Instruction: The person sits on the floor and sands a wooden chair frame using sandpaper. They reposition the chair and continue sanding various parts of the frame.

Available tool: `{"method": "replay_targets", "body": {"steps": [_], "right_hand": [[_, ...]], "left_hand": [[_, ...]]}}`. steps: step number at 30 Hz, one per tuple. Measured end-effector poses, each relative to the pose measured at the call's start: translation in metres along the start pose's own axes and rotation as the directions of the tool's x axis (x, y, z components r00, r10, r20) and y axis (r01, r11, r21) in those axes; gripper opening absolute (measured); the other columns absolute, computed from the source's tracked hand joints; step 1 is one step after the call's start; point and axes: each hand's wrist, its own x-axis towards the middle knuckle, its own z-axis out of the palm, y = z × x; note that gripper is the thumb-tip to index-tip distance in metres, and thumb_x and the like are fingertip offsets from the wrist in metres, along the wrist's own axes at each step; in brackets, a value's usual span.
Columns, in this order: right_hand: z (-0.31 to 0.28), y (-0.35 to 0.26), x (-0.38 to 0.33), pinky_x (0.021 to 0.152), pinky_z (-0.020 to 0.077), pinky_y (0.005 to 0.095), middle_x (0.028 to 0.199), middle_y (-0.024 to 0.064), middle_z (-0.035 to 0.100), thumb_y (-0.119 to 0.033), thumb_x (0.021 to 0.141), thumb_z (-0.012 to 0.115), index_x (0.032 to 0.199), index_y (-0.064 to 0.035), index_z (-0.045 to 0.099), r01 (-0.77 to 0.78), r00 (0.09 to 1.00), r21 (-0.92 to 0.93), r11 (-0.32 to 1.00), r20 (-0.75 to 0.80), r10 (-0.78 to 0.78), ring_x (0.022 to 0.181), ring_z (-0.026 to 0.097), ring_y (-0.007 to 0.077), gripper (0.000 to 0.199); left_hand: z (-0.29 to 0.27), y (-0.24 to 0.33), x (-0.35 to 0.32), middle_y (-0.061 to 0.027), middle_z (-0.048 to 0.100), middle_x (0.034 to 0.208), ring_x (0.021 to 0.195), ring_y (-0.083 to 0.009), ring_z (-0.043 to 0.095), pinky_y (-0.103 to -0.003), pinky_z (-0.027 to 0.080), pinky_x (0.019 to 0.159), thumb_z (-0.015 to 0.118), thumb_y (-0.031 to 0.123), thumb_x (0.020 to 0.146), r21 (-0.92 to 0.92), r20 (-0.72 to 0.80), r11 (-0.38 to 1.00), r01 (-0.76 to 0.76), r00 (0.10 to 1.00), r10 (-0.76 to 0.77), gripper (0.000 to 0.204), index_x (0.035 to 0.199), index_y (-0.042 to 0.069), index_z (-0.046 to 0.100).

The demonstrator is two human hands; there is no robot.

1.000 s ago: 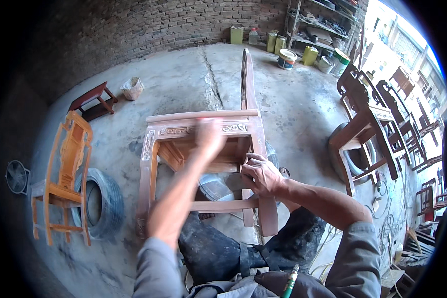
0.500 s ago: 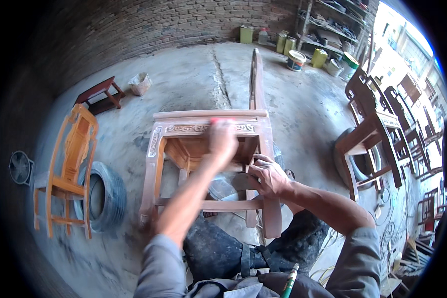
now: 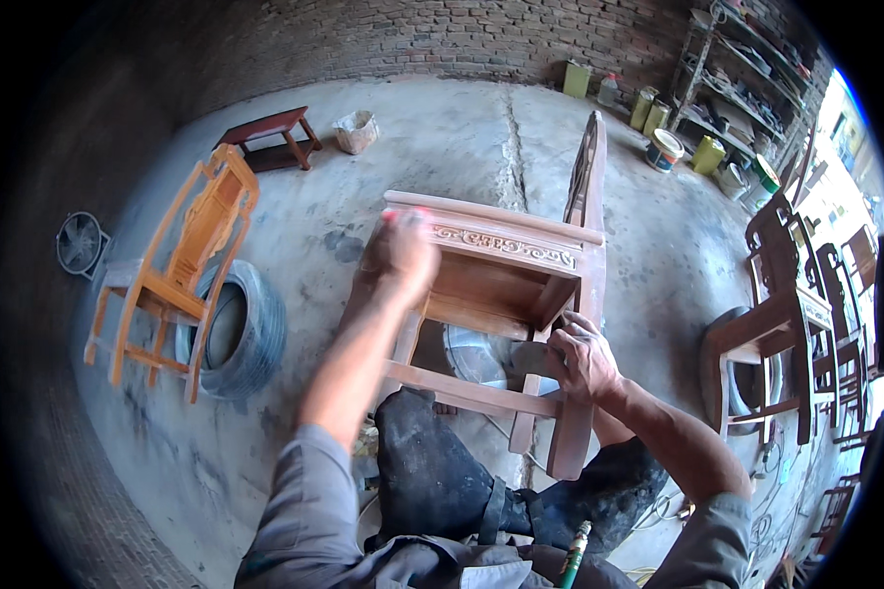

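Note:
An unvarnished wooden chair (image 3: 462, 390), its apron (image 3: 501, 240) carved with scrolls, lies tipped in front of me, with its tall back standing up at the far right. My left hand (image 3: 410, 253) is closed over a small red pad (image 3: 406, 214), pressed to the left end of the apron near the seat edge. Motion blurs that hand, and the fingers hide most of the pad. Lower right, my right hand (image 3: 581, 358) wraps round the chair leg (image 3: 572, 432). My knees are on both sides of the leg end of the chair.
An orange-brown chair (image 3: 162, 285) leans by a tyre (image 3: 255, 344) on the left. Behind it are a low dark red table (image 3: 265, 126) and a white bucket (image 3: 356, 132). More chairs (image 3: 771, 334) line the right side, near cables. Shelves and cans stand by the brick wall.
My view has turned, so the chair appears further right and slanted. My left hand with the red pad has slid from mid-apron to its left end. My right hand keeps its hold on the leg.

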Motion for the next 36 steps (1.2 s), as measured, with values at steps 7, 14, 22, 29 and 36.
{"method": "replay_targets", "body": {"steps": [7, 14, 22, 29, 36], "right_hand": [[-0.006, 0.005, 0.001, 0.098, 0.0466, 0.0464, 0.085, 0.0156, 0.064, -0.01, 0.077, 0.063, 0.084, -0.0026, 0.062, 0.018, 1.0, -0.022, 1.0, 0.001, -0.018, 0.099, 0.061, 0.0391, 0.01], [-0.009, 0.006, -0.003, 0.105, 0.042, 0.0435, 0.08, 0.0136, 0.064, -0.012, 0.078, 0.064, 0.081, -0.004, 0.059, 0.022, 0.999, -0.06, 0.998, 0.033, -0.02, 0.087, 0.065, 0.0308, 0.01], [-0.006, 0.01, -0.014, 0.102, 0.044, 0.0423, 0.076, 0.0113, 0.061, -0.014, 0.076, 0.064, 0.079, -0.0056, 0.06, -0.012, 0.998, -0.068, 0.998, -0.06, 0.008, 0.083, 0.063, 0.03, 0.01], [-0.009, 0.0, -0.002, 0.107, 0.0413, 0.0418, 0.076, 0.0102, 0.061, -0.017, 0.081, 0.063, 0.079, -0.0068, 0.061, 0.015, 1.0, -0.073, 0.997, 0.019, -0.014, 0.084, 0.063, 0.0285, 0.011], [-0.01, 0.004, -0.014, 0.108, 0.0406, 0.0437, 0.073, 0.0131, 0.062, -0.018, 0.083, 0.062, 0.08, -0.0048, 0.062, 0.01, 1.0, -0.082, 0.997, -0.005, -0.011, 0.084, 0.065, 0.031, 0.014]], "left_hand": [[0.098, 0.183, -0.01, -0.0189, 0.066, 0.094, 0.095, -0.0377, 0.063, -0.049, 0.046, 0.085, 0.05, 0.012, 0.088, -0.529, 0.046, 0.802, -0.279, 0.934, 0.355, 0.017, 0.09, 0.002, 0.064], [0.099, 0.201, 0.012, -0.0195, 0.068, 0.101, 0.096, -0.036, 0.064, -0.046, 0.047, 0.091, 0.051, 0.012, 0.088, -0.52, -0.044, 0.692, -0.501, 0.824, 0.565, 0.018, 0.09, 0.002, 0.065], [0.06, 0.223, 0.006, -0.0197, 0.069, 0.094, 0.09, -0.0377, 0.064, -0.046, 0.048, 0.084, 0.054, 0.009, 0.086, -0.615, 0.175, 0.633, -0.47, 0.702, 0.69, 0.019, 0.095, 0.001, 0.069], [0.077, 0.207, 0.022, -0.0187, 0.07, 0.094, 0.092, -0.036, 0.066, -0.044, 0.051, 0.082, 0.053, 0.006, 0.088, -0.387, 0.34, 0.792, -0.471, 0.726, 0.598, 0.023, 0.101, 0.007, 0.072], [0.052, 0.228, 0.058, -0.0156, 0.07, 0.11, 0.109, -0.0319, 0.062, -0.041, 0.042, 0.104, 0.053, 0.006, 0.087, -0.271, -0.062, 0.629, -0.729, 0.665, 0.744, 0.029, 0.109, 0.007, 0.071]]}}
